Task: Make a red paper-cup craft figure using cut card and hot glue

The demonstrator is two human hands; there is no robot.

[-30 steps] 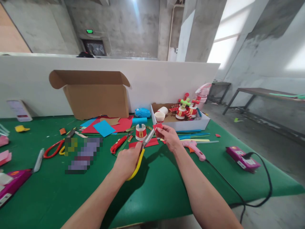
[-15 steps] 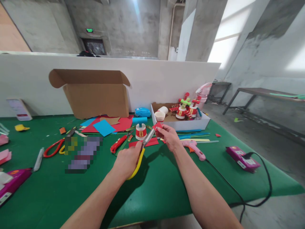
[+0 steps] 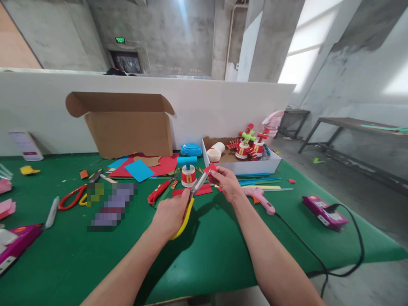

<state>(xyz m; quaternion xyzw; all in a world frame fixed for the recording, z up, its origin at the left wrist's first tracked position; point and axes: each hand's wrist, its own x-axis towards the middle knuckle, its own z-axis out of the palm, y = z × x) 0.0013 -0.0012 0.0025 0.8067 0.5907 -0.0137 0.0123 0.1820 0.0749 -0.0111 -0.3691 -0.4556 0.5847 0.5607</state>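
Observation:
My left hand (image 3: 170, 214) is closed around the yellow handles of a pair of scissors (image 3: 188, 204), whose blades point up and right. My right hand (image 3: 227, 182) pinches a small piece of red paper (image 3: 211, 169) at the blade tips. Both hands hover over the green table (image 3: 204, 250). Just behind the blades stands a small red and white paper cup (image 3: 188, 176), with a strip of red paper (image 3: 200, 191) lying flat beneath the hands.
An open cardboard box (image 3: 127, 125) and sheets of coloured paper (image 3: 140, 168) lie behind. A white tray (image 3: 242, 163) holds cups and finished crafts. A pink glue gun (image 3: 259, 199), red scissors (image 3: 72, 197), a red cutter (image 3: 159, 193) and a corded pink box (image 3: 325, 212) lie around.

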